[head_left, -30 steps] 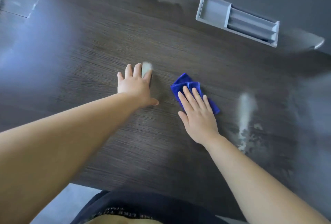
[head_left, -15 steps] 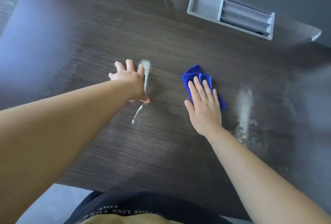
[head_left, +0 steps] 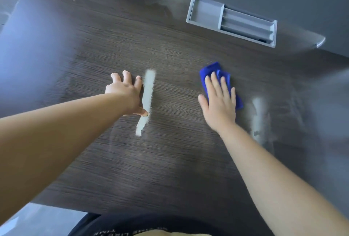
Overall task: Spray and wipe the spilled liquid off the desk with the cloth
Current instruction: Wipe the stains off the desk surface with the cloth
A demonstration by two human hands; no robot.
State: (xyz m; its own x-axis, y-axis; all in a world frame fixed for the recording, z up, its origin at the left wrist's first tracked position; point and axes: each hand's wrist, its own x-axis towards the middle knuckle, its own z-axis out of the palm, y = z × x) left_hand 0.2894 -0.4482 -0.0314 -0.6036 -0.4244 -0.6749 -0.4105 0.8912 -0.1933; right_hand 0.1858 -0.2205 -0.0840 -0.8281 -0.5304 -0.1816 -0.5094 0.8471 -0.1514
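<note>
A folded blue cloth [head_left: 211,68] lies on the dark wood desk [head_left: 170,169], right of centre. My right hand [head_left: 219,107] presses flat on it, fingers stretched over the cloth. My left hand [head_left: 124,92] rests on the desk with spread fingers and holds nothing. A long pale wet streak [head_left: 148,92] runs along its right side, touching the thumb tip. A second, fainter wet streak [head_left: 258,115] with blotches lies just right of the cloth. No spray bottle is in view.
A grey compartment tray [head_left: 205,11] is set into the desk's far edge against the grey wall. The desk's near edge is at the bottom, by my dark shirt. Grey floor shows at the lower left.
My right hand has slid the cloth to the right, toward the faint streak. My left hand has shifted left, uncovering the long pale streak beside it.
</note>
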